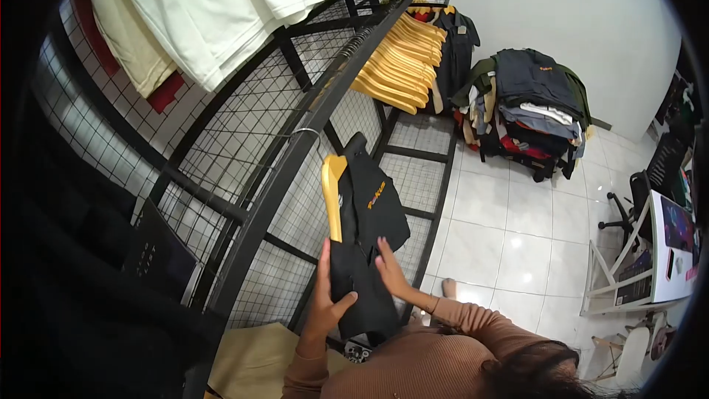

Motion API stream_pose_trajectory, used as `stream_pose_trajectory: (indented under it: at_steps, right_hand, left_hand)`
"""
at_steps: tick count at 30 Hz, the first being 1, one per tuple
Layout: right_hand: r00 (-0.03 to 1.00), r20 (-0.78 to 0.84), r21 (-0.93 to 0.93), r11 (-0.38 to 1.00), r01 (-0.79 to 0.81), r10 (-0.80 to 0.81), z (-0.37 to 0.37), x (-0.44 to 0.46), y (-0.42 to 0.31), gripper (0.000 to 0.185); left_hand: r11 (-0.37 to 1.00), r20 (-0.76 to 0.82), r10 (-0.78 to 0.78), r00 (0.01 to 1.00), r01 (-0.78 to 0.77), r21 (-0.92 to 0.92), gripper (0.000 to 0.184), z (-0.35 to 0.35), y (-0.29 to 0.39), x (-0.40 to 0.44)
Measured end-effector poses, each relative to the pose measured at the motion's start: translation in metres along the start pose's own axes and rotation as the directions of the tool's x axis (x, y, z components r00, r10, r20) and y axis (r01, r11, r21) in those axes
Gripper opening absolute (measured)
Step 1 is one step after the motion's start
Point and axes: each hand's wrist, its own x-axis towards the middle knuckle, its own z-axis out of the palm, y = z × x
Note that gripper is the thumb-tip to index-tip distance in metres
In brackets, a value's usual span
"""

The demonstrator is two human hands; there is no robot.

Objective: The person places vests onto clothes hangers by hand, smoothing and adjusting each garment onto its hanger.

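A black shirt [362, 207] with small orange and red lettering hangs partly on a wooden hanger [331, 199], whose metal hook is over the black rail. One side of the hanger is bare while the cloth bunches lower down. My left hand [329, 299] grips the dark cloth near the hanger's lower end, thumb in front and fingers behind. Against the front of the shirt lies my right hand [393, 272], its fingers stretched out flat on the fabric. What is under the cloth is hidden.
Several wooden hangers [402, 63] crowd the far end of the black rack [295, 155]. A tall pile of folded clothes [535, 114] stands on the tiled floor. Pale garments [199, 15] hang upper left; a white desk [673, 251] and black chair [634, 203] are right.
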Motion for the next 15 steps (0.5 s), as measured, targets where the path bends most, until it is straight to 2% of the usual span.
stream_pose_trajectory:
  at_steps: [3,4,7,10,13,15]
  right_hand:
    - [0.955,-0.21,0.157,0.957,0.246,-0.211,-0.039,0.064,-0.068,0.057]
    - [0.928,-0.261,0.187,0.929,0.319,-0.266,-0.046,0.08,-0.086,0.06]
    - [0.907,-0.275,0.172,0.912,0.373,-0.319,-0.04,0.113,-0.111,0.064]
    - [0.857,-0.317,0.143,0.873,0.467,-0.406,-0.033,0.157,-0.13,0.071]
    - [0.82,-0.337,0.149,0.834,0.532,-0.463,-0.024,0.197,-0.131,0.075]
    - [0.876,-0.28,0.158,0.881,0.445,-0.392,-0.006,0.214,-0.1,0.073]
  left_hand:
    - [0.999,-0.054,-0.017,0.998,0.015,-0.043,0.092,-0.003,0.005,0.013]
    - [0.999,-0.065,-0.034,0.997,0.034,0.007,0.091,-0.009,0.0,0.02]
    - [0.991,-0.115,-0.053,0.992,0.066,0.115,0.09,-0.019,-0.012,0.039]
    - [0.874,-0.071,-0.093,0.993,0.115,0.471,0.087,-0.016,-0.026,0.039]
    - [0.825,-0.14,-0.121,0.983,0.178,0.537,0.084,-0.017,-0.04,0.039]
    - [0.831,-0.161,-0.168,0.972,0.228,0.507,0.083,-0.02,-0.039,0.042]
